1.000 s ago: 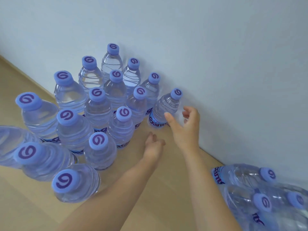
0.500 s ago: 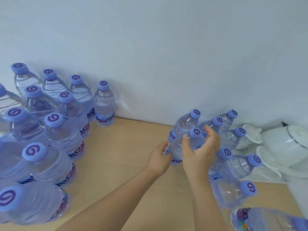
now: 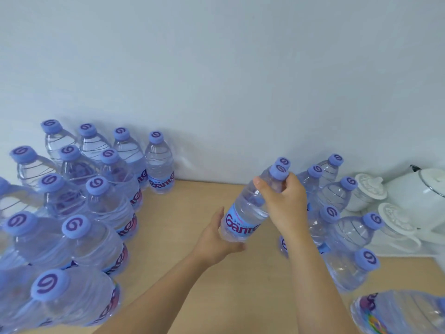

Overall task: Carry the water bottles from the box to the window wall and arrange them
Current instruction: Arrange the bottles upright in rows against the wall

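A clear water bottle with a purple cap and blue label hangs tilted above the wooden floor, between two groups of bottles. My right hand grips its neck just under the cap. My left hand cups its base from below and the left. Several upright bottles stand in rows against the white wall on the left; the nearest to the gap is a bottle touching the wall. Another cluster of bottles stands on the right behind my right hand.
White ceramic teapots and lidded jars sit by the wall at far right. A lying bottle shows at the bottom right corner. Bare wooden floor lies between the two bottle groups.
The view has swung right from the left rows. Both hands took a bottle from the right cluster and lifted it leftward, clear of the others, with the label now facing me.
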Available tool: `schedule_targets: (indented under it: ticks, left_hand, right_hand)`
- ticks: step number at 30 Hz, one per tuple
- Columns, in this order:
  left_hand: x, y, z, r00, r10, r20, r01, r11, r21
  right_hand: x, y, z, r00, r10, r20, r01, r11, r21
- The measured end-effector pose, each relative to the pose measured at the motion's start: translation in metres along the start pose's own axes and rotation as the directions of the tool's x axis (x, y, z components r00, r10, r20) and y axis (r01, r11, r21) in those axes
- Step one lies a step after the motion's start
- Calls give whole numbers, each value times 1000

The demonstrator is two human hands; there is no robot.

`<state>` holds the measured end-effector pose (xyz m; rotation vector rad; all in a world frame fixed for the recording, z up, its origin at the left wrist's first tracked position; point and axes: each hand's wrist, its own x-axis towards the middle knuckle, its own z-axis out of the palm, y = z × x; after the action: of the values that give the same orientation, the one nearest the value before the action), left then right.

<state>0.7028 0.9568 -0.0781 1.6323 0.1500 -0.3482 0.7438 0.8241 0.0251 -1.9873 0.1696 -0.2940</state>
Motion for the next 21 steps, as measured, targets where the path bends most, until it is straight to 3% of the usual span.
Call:
schedule_targets:
  ticks: [2,6,12,21]
  left_hand:
    - [-5,0,-8,997,35,-71,-44,991,-128]
    - [-17,0,-28,954,32,-299,-83,984,-160]
    - [-32,-5,-53,909,-44,-415,-64,968,-242]
    - [-39,-5,-77,815,-100,-570,-84,954,-288]
  right_hand:
    - [2,-17,4,997,5,73,-10,998,65]
    - [4,-32,26,980,24,196,-62,980,191]
    - [-3,-35,73,879,-16,477,-10,999,52]
    - [1,-52,128,820,-21,572,3,999,32]
